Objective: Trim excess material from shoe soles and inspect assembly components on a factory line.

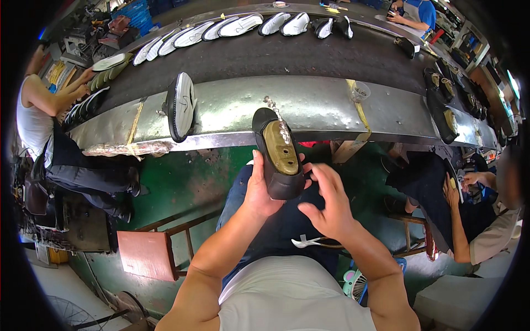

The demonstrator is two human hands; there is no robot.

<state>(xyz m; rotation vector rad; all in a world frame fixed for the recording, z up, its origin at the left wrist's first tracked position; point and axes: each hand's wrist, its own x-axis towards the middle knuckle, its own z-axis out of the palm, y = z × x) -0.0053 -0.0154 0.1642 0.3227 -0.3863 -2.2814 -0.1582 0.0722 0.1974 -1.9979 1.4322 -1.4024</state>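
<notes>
My left hand [261, 190] is wrapped around a dark shoe upper [287, 186] and holds it in front of me, near the bench's front edge. A worn, brassy-gold shoe last [280, 146] with two holes fills the shoe's opening. Beside its heel, my right hand [328, 203] has its thumb and fingers apart and grips nothing; whether a fingertip touches the shoe I cannot tell. Across my lap lies a pale, spoon-ended metal tool [309, 243], its far end hidden by my right forearm.
A metal-edged bench [248, 110] runs across ahead, with a dark belt [237, 63] behind. One white-soled shoe [181, 107] rests on the edge; several more [240, 26] line the far side. Co-workers sit left [41, 118] and right [486, 220]. A brown stool [146, 254] stands left.
</notes>
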